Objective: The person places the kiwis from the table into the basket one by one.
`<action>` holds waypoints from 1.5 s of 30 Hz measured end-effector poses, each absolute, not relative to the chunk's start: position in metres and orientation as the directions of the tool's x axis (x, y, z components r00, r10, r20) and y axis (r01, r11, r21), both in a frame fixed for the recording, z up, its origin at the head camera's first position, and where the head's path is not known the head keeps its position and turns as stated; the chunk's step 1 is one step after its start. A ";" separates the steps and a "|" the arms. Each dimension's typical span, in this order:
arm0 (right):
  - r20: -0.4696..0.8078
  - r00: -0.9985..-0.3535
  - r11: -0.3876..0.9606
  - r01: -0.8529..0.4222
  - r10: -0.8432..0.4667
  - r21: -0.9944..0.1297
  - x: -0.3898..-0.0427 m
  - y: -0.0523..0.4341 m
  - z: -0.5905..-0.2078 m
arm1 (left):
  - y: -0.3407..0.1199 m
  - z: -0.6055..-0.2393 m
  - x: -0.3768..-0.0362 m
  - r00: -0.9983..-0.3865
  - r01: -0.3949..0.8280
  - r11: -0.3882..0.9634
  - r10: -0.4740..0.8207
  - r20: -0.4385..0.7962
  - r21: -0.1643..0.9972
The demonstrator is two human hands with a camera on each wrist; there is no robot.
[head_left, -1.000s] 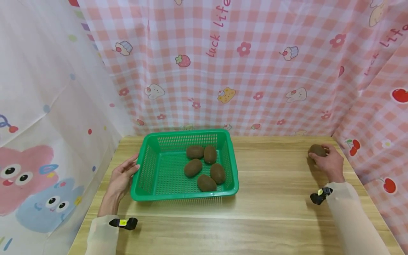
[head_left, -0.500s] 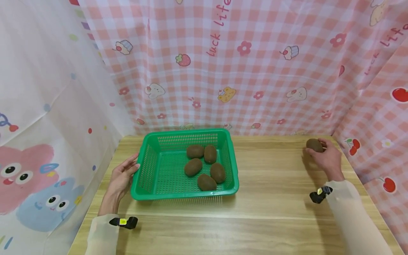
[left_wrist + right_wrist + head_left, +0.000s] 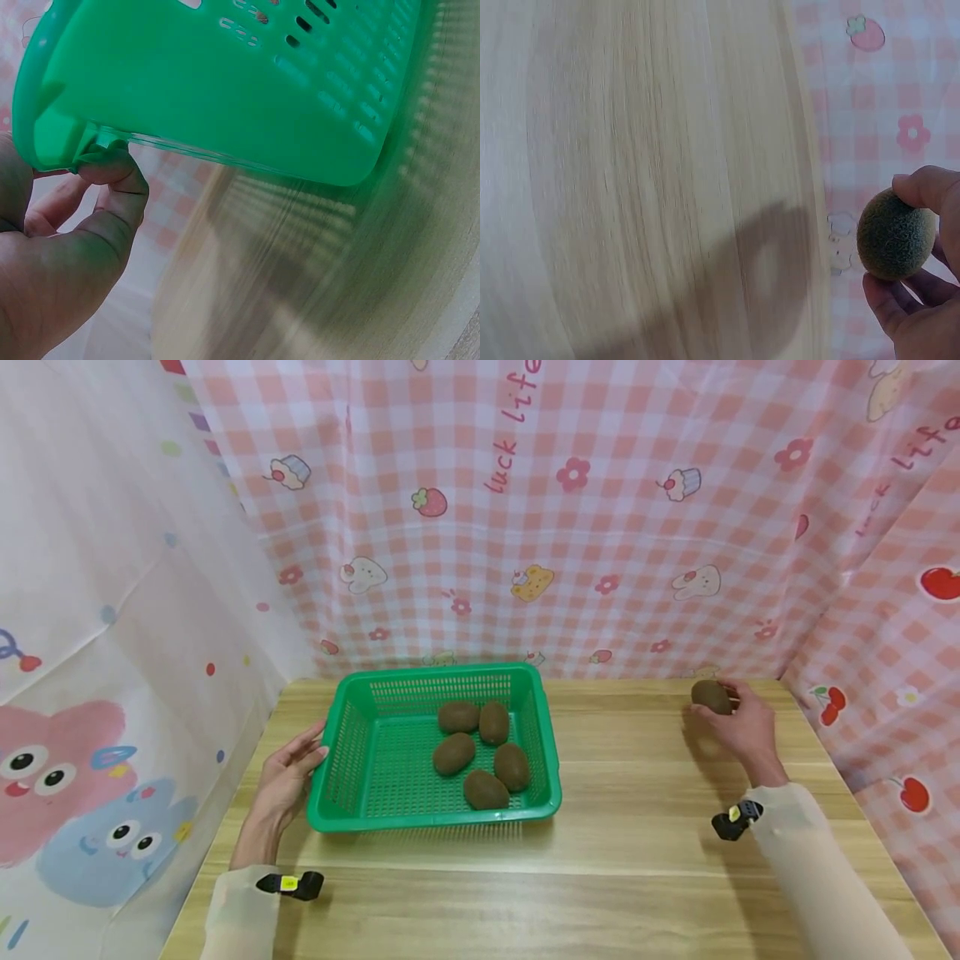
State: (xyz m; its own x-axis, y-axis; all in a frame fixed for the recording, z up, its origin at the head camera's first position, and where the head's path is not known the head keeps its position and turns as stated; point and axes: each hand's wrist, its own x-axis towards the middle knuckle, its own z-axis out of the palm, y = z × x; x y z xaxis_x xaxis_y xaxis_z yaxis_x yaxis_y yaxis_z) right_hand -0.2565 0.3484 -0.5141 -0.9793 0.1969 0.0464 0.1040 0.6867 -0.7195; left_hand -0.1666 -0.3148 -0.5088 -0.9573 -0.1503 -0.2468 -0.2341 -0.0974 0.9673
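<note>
Pinching a brown kiwifruit [image 3: 711, 697] between thumb and fingertips, our right hand [image 3: 738, 725] held it lifted off the wooden table [image 3: 637, 852], out toward two o'clock near the far right corner; in the right wrist view the same kiwifruit [image 3: 896, 234] sat clear of the tabletop with its shadow on the wood below. Our left hand [image 3: 287, 777] rested at about ten o'clock against the left wall of the green plastic basket [image 3: 347, 772], fingers mostly straight along the mesh. In the left wrist view the left hand [image 3: 56, 255] had a fingertip [image 3: 112, 166] touching the underside of the basket's rim [image 3: 45, 97], gripping nothing.

Inside the basket lay five more kiwifruits [image 3: 480, 752], gathered toward its right half, several touching one another. The basket stood on the table at roughly eleven o'clock, well apart from the held fruit. Behind the table hung a pink checked curtain [image 3: 600, 527] printed with cupcakes and strawberries, and at nine o'clock a white cartoon curtain [image 3: 90, 693].
</note>
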 end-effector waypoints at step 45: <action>0.185 -0.982 0.659 -0.120 0.030 -0.743 -0.252 0.249 -0.497 | -0.314 -0.510 -0.165 -0.957 -0.230 -0.126 -0.152 -0.248 0.965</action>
